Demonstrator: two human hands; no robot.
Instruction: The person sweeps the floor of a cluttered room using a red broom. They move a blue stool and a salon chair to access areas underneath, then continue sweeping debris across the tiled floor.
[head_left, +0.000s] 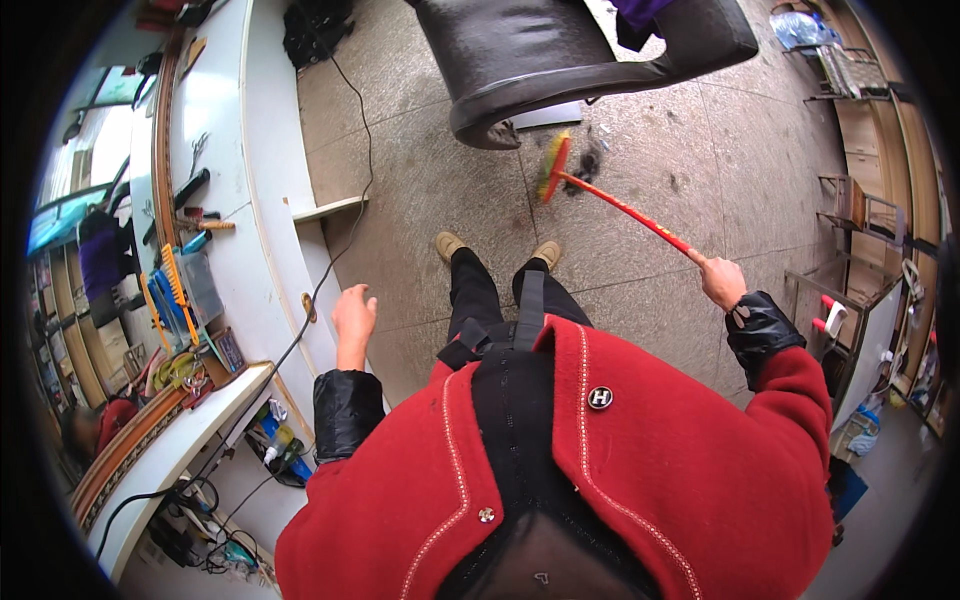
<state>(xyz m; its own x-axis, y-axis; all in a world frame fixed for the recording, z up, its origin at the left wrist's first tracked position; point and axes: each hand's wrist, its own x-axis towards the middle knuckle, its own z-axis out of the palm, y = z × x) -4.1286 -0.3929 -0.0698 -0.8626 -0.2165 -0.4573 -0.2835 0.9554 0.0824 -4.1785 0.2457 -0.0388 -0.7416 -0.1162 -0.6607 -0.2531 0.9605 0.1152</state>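
My right hand (724, 283) grips the end of a broom's red handle (630, 211), index finger laid along the shaft. The broom head (555, 168), red with yellowish-green bristles, rests tilted on the floor ahead of my feet. Just right of it lies a clump of dark hair clippings (587, 165). Nothing is in my left hand (355, 319), which hangs beside the white counter with its thumb apart from the loosely bent fingers. A black cable (352, 225) runs past that hand's left side.
A black padded chair (517, 52) stands ahead. Along the left, the white counter (214, 135) carries combs (176, 285), scissors (198, 150) and a wood-framed mirror (163, 127). A small shelf (330, 209) juts out. On the right are a metal-framed cart (862, 337) and stools (851, 202).
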